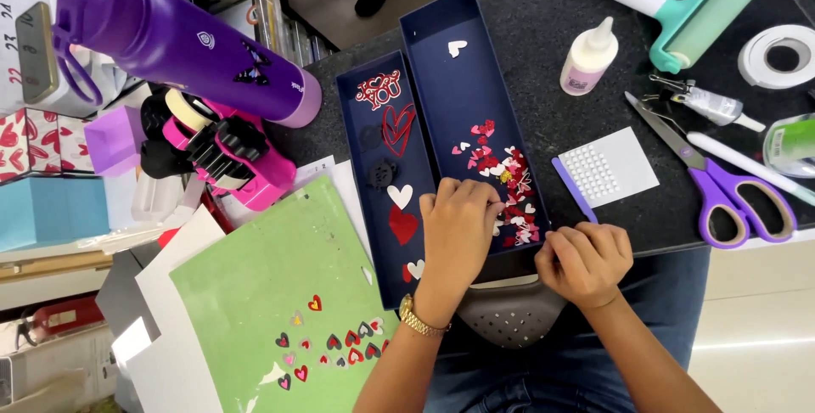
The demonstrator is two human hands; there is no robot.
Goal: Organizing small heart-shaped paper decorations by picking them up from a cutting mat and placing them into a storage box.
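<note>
Your left hand (pixel 458 218) pinched small paper hearts (pixel 508 188) heaped in the navy cardboard tray (pixel 441 82) at the bench's near edge; your right hand (pixel 584 262) curled shut beside it, whether it held anything I cannot tell. Purple-handled scissors (pixel 722 184) and a glue bottle (pixel 587 58) lay right.

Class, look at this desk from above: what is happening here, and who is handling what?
A person is doing paper craft at a dark table. The left hand reaches into a navy box, fingers at a pile of small red, pink and white paper hearts. The right hand is curled at the table edge beside the box; what it pinches cannot be seen. A second navy tray holds larger hearts. Purple scissors, a glue bottle and a green mat with heart cut-outs lie nearby.
</note>
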